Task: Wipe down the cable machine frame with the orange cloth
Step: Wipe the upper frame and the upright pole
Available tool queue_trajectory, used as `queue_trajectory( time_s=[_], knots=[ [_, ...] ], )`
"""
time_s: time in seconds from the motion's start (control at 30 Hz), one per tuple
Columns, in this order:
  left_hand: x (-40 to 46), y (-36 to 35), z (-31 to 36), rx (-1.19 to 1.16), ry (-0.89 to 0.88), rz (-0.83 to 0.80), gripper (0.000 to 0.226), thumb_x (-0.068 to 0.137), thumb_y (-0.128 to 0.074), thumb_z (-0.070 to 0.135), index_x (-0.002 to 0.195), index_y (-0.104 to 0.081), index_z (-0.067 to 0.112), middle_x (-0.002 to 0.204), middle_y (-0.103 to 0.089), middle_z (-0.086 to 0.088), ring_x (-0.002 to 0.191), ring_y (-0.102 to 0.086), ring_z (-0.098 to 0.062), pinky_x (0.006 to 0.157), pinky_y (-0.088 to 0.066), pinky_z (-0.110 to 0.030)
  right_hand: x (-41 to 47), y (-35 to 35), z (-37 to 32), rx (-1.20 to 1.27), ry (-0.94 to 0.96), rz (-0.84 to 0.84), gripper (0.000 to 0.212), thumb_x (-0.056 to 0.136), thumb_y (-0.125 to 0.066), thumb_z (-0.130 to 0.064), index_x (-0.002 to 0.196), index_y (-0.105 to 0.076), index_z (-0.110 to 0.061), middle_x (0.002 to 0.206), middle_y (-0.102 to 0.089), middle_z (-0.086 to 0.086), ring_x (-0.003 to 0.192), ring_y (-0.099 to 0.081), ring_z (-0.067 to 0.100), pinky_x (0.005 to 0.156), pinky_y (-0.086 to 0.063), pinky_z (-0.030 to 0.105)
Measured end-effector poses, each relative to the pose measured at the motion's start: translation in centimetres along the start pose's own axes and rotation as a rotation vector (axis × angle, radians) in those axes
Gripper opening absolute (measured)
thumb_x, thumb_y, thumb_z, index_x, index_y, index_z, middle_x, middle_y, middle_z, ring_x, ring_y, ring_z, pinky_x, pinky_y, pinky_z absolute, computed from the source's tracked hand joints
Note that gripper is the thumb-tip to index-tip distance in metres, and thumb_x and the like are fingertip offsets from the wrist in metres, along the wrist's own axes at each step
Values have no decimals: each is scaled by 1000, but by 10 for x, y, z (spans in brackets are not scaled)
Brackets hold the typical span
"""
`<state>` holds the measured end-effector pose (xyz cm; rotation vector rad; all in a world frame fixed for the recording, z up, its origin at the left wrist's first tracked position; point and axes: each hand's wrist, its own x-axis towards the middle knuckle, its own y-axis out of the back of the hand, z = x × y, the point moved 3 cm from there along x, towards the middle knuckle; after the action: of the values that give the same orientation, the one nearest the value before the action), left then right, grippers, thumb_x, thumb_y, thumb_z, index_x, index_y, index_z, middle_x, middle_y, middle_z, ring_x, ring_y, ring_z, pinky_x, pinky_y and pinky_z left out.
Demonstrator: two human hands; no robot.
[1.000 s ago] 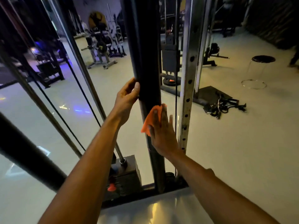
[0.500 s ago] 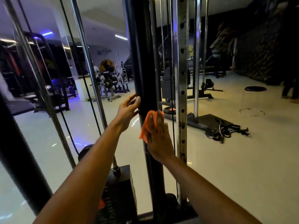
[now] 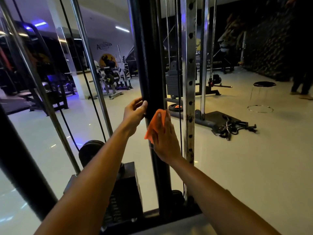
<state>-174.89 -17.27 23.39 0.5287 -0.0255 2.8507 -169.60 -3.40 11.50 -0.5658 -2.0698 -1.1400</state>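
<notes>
**Cloth on black post, both hands on frame**

Right hand point(image 3: 166, 139) flat on the cloth point(image 3: 155, 126), fingers straight and together, pressing it against the black post point(image 3: 147, 65) of the frame. Not curled round anything, so released, just pushing. Cloth sits on the near face of the post, about mid-height in view; its left edge sticks out past the hand, top corner above the fingertips

Left hand point(image 3: 133, 112) on the left edge of the same post, just above and left of the cloth. Thumb lies on the near face, fingers curl round the side: grasping the post. Hands close together, not touching

Around it:
- perforated steel upright point(image 3: 189, 82) just right of the post, row of holes down its face, rust marks low down
- thin black cable point(image 3: 179, 129) runs between post and upright, passing just right of the right hand
- weight stack point(image 3: 125, 192) at the base, left of the post, under the left forearm
- chrome rods point(image 3: 91, 65) slanting on the left
- far side: second weight stack point(image 3: 172, 83), pile of handle attachments point(image 3: 233, 128) on the floor point(image 3: 254, 167), round stool point(image 3: 264, 85) to the right
- someone's legs point(image 3: 303, 85) at the right edge, dark, no detail
</notes>
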Motion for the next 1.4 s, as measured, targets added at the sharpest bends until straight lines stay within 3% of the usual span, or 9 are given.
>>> queue_trajectory(
  time_s=[0.13,0.4,0.53,0.63,0.8,0.97,1.1,1.2,1.4],
  knots=[
    [-6,0,-21,-11,2,-5,46,107,-65,19,151,-55,16,143,-67,-5,133,-64,-22,113,-54,-48,-32,-24,27,-99,13,-166,89,110,-38,-57,173,13,-20,179,26,7,168,12,36,133,-18,64],
    [-10,-7,-36,-33,11,30,47,107,-63,24,153,-53,18,145,-65,-4,136,-62,-23,113,-54,-47,3,-9,5,66,5,82,91,112,-53,-48,172,11,-25,176,31,-1,168,-2,42,123,-38,68],
    [-23,-8,-61,-28,32,68,49,106,-67,24,153,-54,16,145,-66,-3,139,-60,-20,118,-49,-46,-67,-45,32,36,10,12,83,114,-53,-41,174,-2,-13,180,19,11,168,5,37,127,-32,65],
    [-43,-15,-91,-36,61,69,48,106,-66,23,153,-54,18,146,-66,-1,140,-59,-19,120,-48,-45,-103,-60,43,47,-33,-44,85,116,-49,-38,173,13,-22,180,20,10,168,8,34,131,-23,64],
    [-49,-14,-107,-16,71,62,45,108,-62,22,153,-55,19,145,-66,-1,137,-62,-20,116,-51,-46,-58,-59,29,-5,-33,53,95,107,-67,-36,171,1,-15,180,14,19,166,12,43,131,-19,66],
    [-50,-12,-115,32,26,53,47,109,-61,21,156,-52,19,147,-65,0,137,-61,-18,114,-53,-39,-69,-72,39,-33,-1,103,83,112,-58,-41,171,-5,-17,180,3,22,167,7,44,132,-17,65],
    [-57,-14,-130,52,21,43,47,110,-60,20,156,-51,18,148,-64,1,138,-60,-14,112,-53,-33,-127,-96,62,-42,37,6,87,115,-51,-40,172,13,-25,180,8,23,167,7,44,132,-17,65],
    [-71,-16,-147,94,51,33,49,109,-61,21,157,-50,20,149,-63,4,131,-62,-6,97,-56,-19,-132,-104,69,-52,36,3,89,114,-55,-42,172,8,-21,180,3,25,167,5,45,131,-17,66],
    [-75,-13,-170,152,46,40,49,108,-62,27,156,-51,19,147,-64,4,133,-62,-10,103,-56,-22,-103,-111,66,-2,17,131,88,111,-61,-43,170,-1,-20,179,2,23,166,2,47,131,-20,66]
  ],
)
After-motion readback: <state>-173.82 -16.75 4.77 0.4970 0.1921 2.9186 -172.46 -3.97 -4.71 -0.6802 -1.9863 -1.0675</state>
